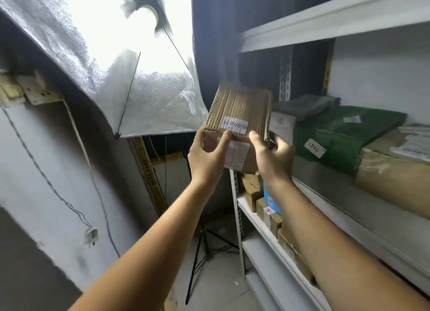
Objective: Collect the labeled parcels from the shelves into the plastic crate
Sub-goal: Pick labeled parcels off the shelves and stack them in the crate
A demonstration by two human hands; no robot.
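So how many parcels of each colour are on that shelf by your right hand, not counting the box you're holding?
Green parcel: 1
Brown paper parcel: 1
Grey parcel: 1
White-labelled parcel: 1
Total: 4 that I can see.

- Both bare forearms reach up and forward from the lower edge of the view, converging toward the centre.
- The left hand [207,158] is raised with its back toward the camera, thumb stretched up and to the right, fingers curled out of sight behind what it grips.
- The right hand [273,156] sits just beside it at the same height, thumb pointing up and left, fingers wrapped round the far right side.
- Both wrists are nearly straight, the hands close but not touching.
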